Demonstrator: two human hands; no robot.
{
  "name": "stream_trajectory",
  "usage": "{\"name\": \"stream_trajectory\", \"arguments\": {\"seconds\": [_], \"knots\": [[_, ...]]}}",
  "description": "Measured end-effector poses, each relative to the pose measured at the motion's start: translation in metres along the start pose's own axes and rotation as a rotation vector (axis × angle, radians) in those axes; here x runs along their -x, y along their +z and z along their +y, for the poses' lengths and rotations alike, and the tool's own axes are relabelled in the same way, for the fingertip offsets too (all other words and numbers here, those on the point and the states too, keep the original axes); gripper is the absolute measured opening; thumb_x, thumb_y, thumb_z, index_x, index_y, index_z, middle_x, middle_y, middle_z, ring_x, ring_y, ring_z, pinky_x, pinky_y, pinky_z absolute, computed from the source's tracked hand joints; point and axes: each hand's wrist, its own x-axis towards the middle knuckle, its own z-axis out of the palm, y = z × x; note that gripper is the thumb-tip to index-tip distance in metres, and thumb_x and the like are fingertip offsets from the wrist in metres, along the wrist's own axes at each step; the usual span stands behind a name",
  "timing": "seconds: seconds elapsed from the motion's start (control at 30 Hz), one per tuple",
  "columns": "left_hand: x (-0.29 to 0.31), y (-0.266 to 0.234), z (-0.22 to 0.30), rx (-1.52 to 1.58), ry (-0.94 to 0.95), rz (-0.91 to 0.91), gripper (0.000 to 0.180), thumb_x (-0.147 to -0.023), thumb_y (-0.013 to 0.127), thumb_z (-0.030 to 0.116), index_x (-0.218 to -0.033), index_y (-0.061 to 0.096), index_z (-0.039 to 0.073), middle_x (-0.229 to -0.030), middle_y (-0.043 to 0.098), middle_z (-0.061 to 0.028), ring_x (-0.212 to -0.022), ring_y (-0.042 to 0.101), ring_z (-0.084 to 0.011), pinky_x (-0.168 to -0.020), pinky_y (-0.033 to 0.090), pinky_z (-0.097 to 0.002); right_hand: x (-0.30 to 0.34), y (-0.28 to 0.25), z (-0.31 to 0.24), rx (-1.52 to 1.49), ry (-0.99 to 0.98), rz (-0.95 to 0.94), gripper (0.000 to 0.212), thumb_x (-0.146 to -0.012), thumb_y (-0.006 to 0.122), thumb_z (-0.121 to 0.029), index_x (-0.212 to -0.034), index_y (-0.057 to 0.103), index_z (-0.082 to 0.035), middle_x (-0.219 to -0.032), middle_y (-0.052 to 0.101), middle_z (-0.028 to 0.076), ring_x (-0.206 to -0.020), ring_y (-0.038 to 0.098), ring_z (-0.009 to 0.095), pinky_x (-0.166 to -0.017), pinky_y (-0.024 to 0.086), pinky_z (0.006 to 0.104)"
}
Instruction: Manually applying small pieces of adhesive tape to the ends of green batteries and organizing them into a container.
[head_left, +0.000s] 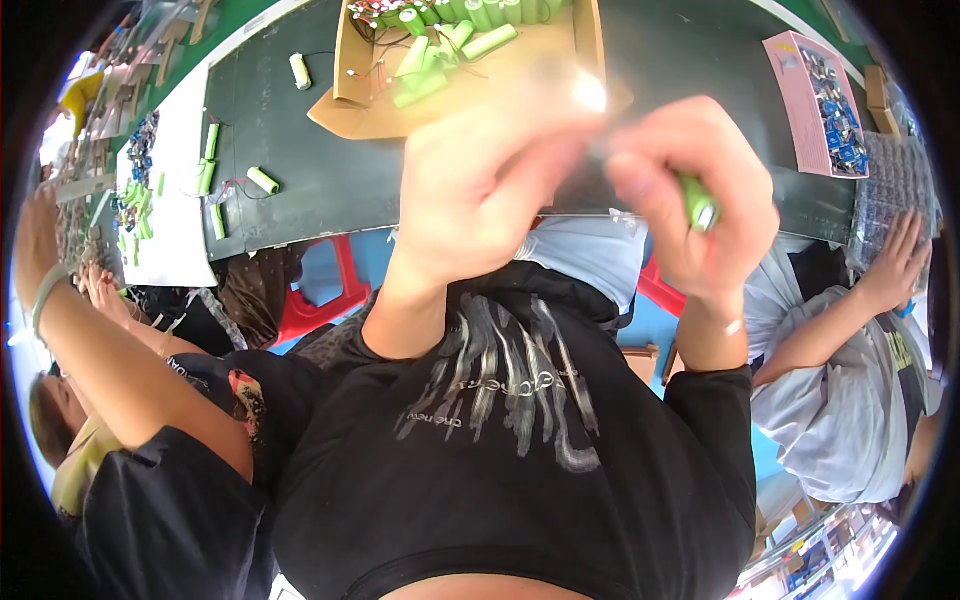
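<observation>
My right hand (735, 175) is raised over the near edge of the dark table, its fingers curled round a green cylindrical battery cell (699, 205) whose silvery end shows. Its thumb and forefinger pinch close to the fingertips of my left hand (470, 190). That hand is closed too and smeared by motion, so whatever its fingertips hold is hidden. A bright glare lies by the left fingertips. Just beyond my hands stands an open cardboard box (347, 55) of green cells, some with thin wires and white plugs.
Loose green cells (263, 180) lie on the dark table (290, 140) to the left. A white sheet (180, 230) there bears more cells and small blue parts. At the right stands a pink box (790, 100) of blue parts. Co-workers' arms (150, 390) flank me on both sides.
</observation>
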Motion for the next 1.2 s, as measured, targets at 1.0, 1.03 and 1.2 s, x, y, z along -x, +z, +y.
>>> {"name": "stream_trajectory", "arguments": {"seconds": [1.0,1.03,1.2], "knots": [[-0.013,0.000,0.011,0.268,-0.374,-0.316,0.007,-0.085,0.062,0.005,-0.083,0.063,-0.001,-0.060,0.048,0.0067,-0.056,0.039,-0.0004,-0.048,0.030,-0.0191,0.024,0.001,0.001,-0.411,0.521,-0.029,0.024,-0.083,0.054,-0.001,-0.107,0.050,0.002,-0.081,0.054,0.007,-0.072,0.052,0.009,-0.063,0.043,0.0236],[-0.012,0.004,0.010,0.269,-0.374,-0.316,0.007,-0.085,0.062,0.005,-0.083,0.063,-0.001,-0.060,0.048,0.0067,-0.056,0.039,-0.0004,-0.048,0.030,-0.0191,0.024,0.005,-0.001,-0.410,0.521,-0.029,0.024,-0.083,0.054,-0.001,-0.107,0.050,0.002,-0.081,0.054,0.007,-0.072,0.052,0.009,-0.063,0.043,0.0236],[-0.009,0.010,0.021,-0.265,-0.058,-0.251,0.005,-0.077,0.062,0.005,-0.073,0.062,0.002,-0.059,0.057,-0.0054,-0.052,0.056,-0.0158,-0.050,0.042,-0.0267,0.028,0.010,-0.007,-0.470,0.587,0.156,0.014,-0.078,0.052,0.003,-0.091,0.047,0.000,-0.072,0.053,0.003,-0.062,0.048,0.007,-0.056,0.041,0.0220]]}}
